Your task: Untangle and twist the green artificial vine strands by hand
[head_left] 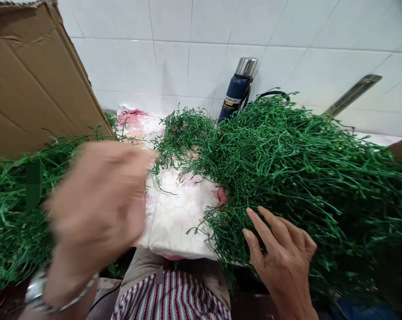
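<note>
A large heap of thin green plastic-looking stems with small tips (pixel 287 155) covers the right side of the table. My right hand (pixel 283 246) is at the near edge of this heap, fingers apart and fingertips at the stems, with nothing visible held. My left hand (pixel 101 195) is raised over the left part of the table, its fingers curled but smeared by motion. Whether it holds anything cannot be made out. Below and behind it lies a second green heap (pixel 14 222). A smaller clump of stems (pixel 187 133) lies toward the wall.
The table bears a white flowered cloth (pixel 177 218). A cardboard box (pixel 37 84) stands at the left. At the back, a dark blue vacuum flask (pixel 234 93) leans near the white tiled wall (pixel 170 58). A flat metal strip (pixel 354 93) sticks up behind the right heap.
</note>
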Demonstrator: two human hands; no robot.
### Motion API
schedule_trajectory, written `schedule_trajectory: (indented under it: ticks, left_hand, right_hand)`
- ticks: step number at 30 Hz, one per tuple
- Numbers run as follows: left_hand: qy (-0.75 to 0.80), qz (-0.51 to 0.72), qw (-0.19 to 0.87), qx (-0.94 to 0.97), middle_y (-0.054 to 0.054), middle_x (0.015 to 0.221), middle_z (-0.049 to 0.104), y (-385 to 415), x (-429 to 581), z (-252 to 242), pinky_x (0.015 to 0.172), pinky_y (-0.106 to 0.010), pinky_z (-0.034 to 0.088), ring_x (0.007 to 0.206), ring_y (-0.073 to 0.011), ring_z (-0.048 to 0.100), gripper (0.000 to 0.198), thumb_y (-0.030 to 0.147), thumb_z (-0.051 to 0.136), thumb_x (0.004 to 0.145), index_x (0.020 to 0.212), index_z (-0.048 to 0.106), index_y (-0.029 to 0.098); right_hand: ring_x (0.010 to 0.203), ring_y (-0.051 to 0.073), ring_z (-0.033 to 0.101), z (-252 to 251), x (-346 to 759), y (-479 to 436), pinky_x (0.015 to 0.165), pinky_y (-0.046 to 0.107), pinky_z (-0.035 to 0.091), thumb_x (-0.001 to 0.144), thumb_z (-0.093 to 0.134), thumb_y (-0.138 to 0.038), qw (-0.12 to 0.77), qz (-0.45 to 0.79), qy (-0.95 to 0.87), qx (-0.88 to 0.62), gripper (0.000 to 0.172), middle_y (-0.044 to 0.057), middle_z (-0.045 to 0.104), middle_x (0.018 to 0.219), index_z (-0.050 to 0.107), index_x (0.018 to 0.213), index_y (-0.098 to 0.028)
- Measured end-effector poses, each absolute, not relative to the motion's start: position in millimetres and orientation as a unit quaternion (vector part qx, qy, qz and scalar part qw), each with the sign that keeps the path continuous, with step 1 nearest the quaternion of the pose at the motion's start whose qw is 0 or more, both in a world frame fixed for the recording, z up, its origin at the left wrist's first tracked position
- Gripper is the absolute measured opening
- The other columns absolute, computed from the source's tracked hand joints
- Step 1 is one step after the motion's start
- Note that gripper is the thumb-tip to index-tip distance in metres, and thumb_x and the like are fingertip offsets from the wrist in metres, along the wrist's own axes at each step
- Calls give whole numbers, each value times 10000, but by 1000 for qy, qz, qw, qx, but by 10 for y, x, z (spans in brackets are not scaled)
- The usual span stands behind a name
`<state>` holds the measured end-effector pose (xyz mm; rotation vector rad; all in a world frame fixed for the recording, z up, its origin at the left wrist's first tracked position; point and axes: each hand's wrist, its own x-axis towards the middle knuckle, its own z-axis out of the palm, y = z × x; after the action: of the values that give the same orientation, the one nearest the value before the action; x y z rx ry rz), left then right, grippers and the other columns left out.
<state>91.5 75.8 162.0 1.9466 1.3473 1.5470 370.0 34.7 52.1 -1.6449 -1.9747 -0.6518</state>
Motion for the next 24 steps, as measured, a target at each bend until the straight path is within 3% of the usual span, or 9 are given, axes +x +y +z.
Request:
schedule_trajectory:
  ticks: [4,8,13,20,24]
  left_hand:
    - [433,237,-5,870,-104,852,604,1426,1542,1285,803,-400,366,877,-257,515,193,125,475,780,880,633,173]
    - [498,107,-9,860,-173,1025,595,2106,1866,786,810,-400,359,1009,-291,485,255,225,483,797,996,583,102]
    - [536,91,-1,840,-191,925,631,2383,1868,436,791,-392,357,971,-281,516,205,105,466,741,867,625,77]
    - [582,144,7,800,-105,830,624,2267,1285,838,650,-324,363,812,-233,536,180,145,428,744,752,608,151]
    - [517,326,95,786,-26,679,548,1835,950,979,611,-276,348,667,-168,485,94,161,479,744,699,561,170]
  right_hand:
    - [960,252,557,547,3738,325,873,438,352,784,617,-287,249,-246,-713,-608,347,39,656,1088,599,1130,-260]
    - [977,268,557,551,3789,284,887,464,360,765,638,-270,268,-250,-706,-606,356,52,654,1090,601,1119,-258]
    - [968,271,575,537,3842,236,888,478,398,752,634,-194,325,-228,-705,-587,355,81,654,1060,603,1104,-234]
    - [956,276,573,519,3807,146,873,488,432,724,626,-113,407,-228,-689,-555,450,67,655,1038,598,1149,-260]
    - [912,279,570,572,3622,91,810,488,461,715,601,-105,476,-210,-696,-495,464,61,661,990,607,1153,-261]
